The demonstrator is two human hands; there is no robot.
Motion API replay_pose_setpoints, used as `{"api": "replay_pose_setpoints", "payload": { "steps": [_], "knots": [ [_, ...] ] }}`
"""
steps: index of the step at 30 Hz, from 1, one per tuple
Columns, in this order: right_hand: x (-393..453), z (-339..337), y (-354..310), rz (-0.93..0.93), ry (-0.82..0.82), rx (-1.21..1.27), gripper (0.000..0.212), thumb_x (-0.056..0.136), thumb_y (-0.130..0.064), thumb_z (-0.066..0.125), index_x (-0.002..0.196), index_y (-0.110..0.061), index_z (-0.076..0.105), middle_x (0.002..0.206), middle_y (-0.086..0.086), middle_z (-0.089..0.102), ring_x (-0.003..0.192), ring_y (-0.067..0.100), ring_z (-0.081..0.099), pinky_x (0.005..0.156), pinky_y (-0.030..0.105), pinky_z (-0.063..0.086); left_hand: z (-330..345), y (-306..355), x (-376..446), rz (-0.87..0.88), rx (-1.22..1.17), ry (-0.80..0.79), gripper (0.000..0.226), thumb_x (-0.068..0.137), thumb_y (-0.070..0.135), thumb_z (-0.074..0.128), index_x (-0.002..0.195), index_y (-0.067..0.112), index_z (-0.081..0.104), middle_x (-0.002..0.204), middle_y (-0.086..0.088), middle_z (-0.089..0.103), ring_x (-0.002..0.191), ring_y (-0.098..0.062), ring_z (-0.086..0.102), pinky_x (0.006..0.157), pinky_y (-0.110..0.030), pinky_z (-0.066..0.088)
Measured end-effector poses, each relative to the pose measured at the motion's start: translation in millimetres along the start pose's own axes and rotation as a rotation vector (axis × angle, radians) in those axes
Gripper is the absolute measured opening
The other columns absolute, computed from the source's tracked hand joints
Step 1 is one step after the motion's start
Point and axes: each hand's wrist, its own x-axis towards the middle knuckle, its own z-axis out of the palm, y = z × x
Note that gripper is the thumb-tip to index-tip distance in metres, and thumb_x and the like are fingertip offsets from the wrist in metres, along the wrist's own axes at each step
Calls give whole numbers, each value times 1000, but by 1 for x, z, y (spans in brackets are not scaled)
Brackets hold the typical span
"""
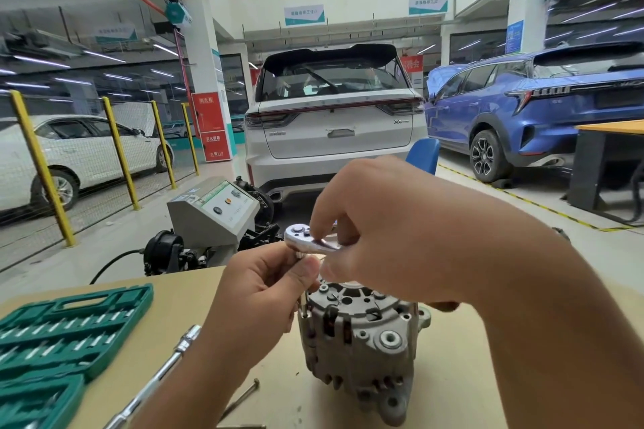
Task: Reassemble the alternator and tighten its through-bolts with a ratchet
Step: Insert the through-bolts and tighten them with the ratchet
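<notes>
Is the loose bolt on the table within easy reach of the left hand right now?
Probably not at once: the left hand pinches the socket under the ratchet. The bolt lies uncovered below its forearm, so letting go should suffice.

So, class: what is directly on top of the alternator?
A ratchet is held above the alternator, the right hand on its head and the left hand pinching below. The hands cover the socket and bolt.
</notes>
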Motion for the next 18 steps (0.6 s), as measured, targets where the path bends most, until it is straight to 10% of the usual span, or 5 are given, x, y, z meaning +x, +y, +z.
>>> {"api": "replay_pose_setpoints", "payload": {
  "steps": [5,11,18],
  "knots": [
    [5,6,10,101,31,-14,26,88,-11,65,101,-32,73,99,-8,66,96,22,63,87,43,55,-6,-3,0,-25,-17,-42,22,88,35,68,78,16,74,72,-18,69,47,-24,46,45,-32,41],
    [0,3,2,38,-38,-47,21,82,-37,78,91,-20,71,76,-5,65,67,18,64,58,33,56,-1,-4,1,-15,4,-9,23,87,36,68,78,17,76,62,-13,65,41,-17,45,43,-25,38],
    [6,7,8,116,10,-53,17,91,-17,65,99,-28,73,95,-4,66,87,25,62,84,42,56,-4,-3,-2,-24,-54,-90,22,89,35,69,79,16,76,74,-13,73,48,-20,46,44,-28,42]
  ]
}}
